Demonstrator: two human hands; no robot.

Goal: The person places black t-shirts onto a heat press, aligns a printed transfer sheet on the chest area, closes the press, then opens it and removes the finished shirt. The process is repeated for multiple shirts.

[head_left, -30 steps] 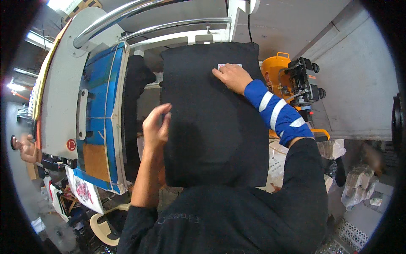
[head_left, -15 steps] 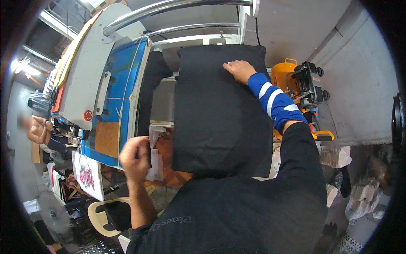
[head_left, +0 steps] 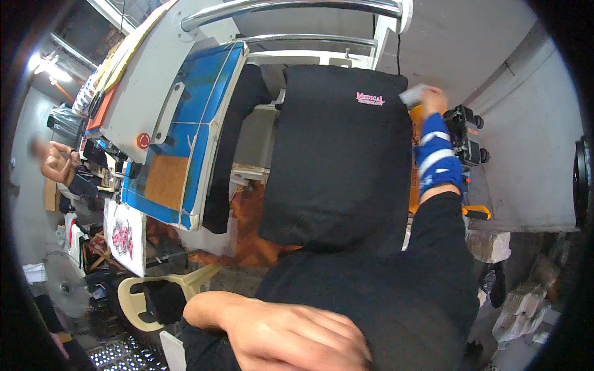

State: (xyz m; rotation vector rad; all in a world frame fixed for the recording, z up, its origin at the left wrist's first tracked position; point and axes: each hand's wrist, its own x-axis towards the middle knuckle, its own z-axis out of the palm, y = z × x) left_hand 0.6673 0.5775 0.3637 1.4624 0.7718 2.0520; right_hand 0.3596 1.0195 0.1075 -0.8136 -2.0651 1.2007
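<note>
A black garment (head_left: 337, 167) lies spread flat over the press platen in front of me. Small pink-and-white lettering (head_left: 370, 99) shows near its upper right. Just beyond the garment's upper right edge, my right hand (head_left: 435, 101) is closed on a small whitish piece of film (head_left: 411, 94). A blue sleeve with white stripes (head_left: 438, 154) covers that forearm. My left hand (head_left: 291, 337) is close in front of my body at the lower edge, back upward and apart from the garment. Its fingers are blurred and the tips are hidden, so their grip cannot be told.
Left of the garment stands a heat press with a blue plate (head_left: 198, 93) and red button (head_left: 143, 141). Chrome bars (head_left: 291, 11) cross above. Orange equipment (head_left: 416, 185) stands right, a cream chair (head_left: 133, 303) and fan (head_left: 65, 287) lower left. Another person (head_left: 59, 164) is far left.
My right hand has moved right off the garment with the film piece, uncovering the pink-and-white lettering. My left hand has come down and across toward my body. The view has shifted slightly.
</note>
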